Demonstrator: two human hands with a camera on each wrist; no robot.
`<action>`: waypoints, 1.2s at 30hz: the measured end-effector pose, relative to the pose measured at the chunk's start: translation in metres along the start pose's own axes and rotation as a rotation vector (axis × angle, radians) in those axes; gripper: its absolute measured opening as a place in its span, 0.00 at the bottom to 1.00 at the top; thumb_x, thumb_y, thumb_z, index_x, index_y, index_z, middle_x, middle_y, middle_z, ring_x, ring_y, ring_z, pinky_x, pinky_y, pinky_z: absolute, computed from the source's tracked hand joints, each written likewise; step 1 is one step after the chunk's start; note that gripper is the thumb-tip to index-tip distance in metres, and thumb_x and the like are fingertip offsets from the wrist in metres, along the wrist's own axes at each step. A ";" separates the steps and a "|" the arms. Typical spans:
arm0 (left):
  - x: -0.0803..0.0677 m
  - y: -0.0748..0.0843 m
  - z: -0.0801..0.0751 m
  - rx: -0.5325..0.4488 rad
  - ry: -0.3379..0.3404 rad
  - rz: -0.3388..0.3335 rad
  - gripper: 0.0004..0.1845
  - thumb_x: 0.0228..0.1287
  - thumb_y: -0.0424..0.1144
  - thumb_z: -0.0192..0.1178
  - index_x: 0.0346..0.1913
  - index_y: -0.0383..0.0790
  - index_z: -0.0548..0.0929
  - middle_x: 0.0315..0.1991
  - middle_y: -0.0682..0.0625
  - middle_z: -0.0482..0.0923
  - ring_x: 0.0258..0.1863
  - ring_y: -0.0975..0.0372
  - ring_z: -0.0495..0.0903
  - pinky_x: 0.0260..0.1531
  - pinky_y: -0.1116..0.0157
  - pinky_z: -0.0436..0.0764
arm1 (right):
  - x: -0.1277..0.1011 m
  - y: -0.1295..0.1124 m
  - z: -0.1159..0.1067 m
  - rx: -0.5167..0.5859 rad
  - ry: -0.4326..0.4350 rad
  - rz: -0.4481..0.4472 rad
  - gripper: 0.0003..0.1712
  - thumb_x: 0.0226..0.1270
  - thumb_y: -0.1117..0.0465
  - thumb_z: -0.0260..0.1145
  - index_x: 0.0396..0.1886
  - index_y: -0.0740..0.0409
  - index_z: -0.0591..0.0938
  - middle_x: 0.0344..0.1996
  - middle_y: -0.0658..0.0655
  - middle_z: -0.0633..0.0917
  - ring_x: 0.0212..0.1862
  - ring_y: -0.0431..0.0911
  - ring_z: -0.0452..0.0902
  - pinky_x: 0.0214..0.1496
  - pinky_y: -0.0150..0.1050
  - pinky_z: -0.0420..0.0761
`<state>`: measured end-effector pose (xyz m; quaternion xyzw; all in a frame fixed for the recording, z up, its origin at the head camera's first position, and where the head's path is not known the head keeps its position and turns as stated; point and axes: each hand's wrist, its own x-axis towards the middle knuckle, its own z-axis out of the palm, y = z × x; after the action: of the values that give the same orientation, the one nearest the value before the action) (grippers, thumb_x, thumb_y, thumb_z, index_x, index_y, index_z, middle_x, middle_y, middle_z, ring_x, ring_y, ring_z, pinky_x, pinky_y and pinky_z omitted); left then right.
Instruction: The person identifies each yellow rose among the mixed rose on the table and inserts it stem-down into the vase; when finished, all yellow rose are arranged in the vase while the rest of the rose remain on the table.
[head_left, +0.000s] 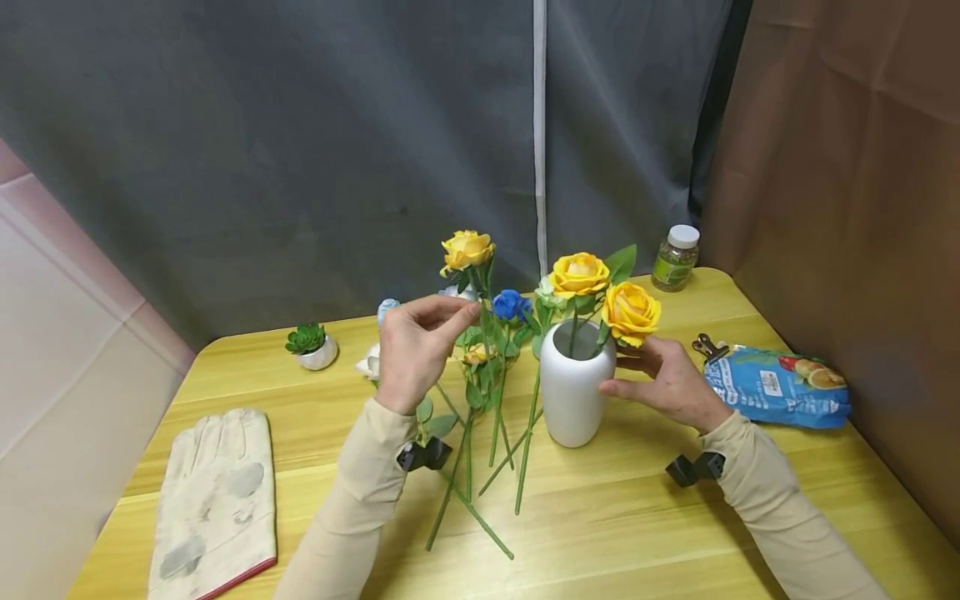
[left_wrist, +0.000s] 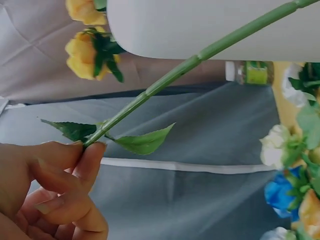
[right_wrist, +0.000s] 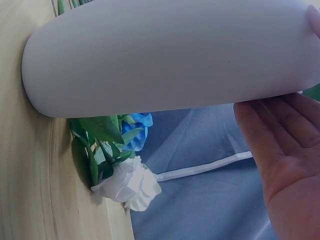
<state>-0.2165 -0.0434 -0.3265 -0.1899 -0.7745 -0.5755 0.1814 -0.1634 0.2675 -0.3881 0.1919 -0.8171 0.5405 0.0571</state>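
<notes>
On the counter (head_left: 300, 500), from left to right: a work glove (head_left: 213, 504) lies flat; a small potted plant (head_left: 311, 344) stands behind it. Left hand (head_left: 416, 350) pinches a yellow rose's stem (left_wrist: 165, 82), holding the flower upright. Right hand (head_left: 671, 379) rests with relaxed fingers against the white vase (head_left: 573, 387), which holds two yellow roses. A blue bag (head_left: 776, 387) lies rightmost.
</notes>
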 end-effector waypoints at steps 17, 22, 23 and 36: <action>0.023 0.050 -0.011 -0.296 0.278 0.270 0.08 0.63 0.31 0.71 0.37 0.25 0.90 0.24 0.62 0.87 0.16 0.71 0.77 0.18 0.73 0.71 | 0.000 0.001 0.000 -0.013 0.000 0.004 0.41 0.65 0.65 0.75 0.74 0.68 0.68 0.70 0.71 0.73 0.66 0.68 0.76 0.64 0.58 0.77; 0.028 0.062 -0.013 -0.362 0.344 0.331 0.07 0.63 0.31 0.71 0.34 0.27 0.90 0.16 0.58 0.80 0.10 0.68 0.66 0.14 0.71 0.66 | 0.000 0.000 0.000 -0.015 -0.002 0.011 0.41 0.65 0.64 0.75 0.74 0.68 0.68 0.70 0.70 0.74 0.66 0.67 0.76 0.64 0.57 0.78; 0.029 0.064 -0.014 -0.377 0.354 0.341 0.06 0.62 0.31 0.71 0.34 0.28 0.90 0.15 0.57 0.79 0.10 0.67 0.66 0.14 0.71 0.66 | 0.000 0.000 0.000 -0.015 -0.003 0.012 0.41 0.65 0.64 0.75 0.74 0.68 0.68 0.70 0.70 0.73 0.66 0.67 0.76 0.64 0.57 0.78; 0.034 0.079 -0.014 -0.539 0.465 0.374 0.02 0.60 0.27 0.72 0.32 0.29 0.90 0.15 0.53 0.80 0.09 0.66 0.63 0.13 0.71 0.63 | 0.001 0.002 0.000 -0.015 -0.006 -0.002 0.41 0.65 0.63 0.75 0.74 0.68 0.68 0.70 0.70 0.74 0.66 0.67 0.76 0.64 0.62 0.77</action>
<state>-0.2054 -0.0329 -0.2405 -0.2331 -0.4861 -0.7428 0.3971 -0.1649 0.2682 -0.3900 0.1937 -0.8212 0.5338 0.0568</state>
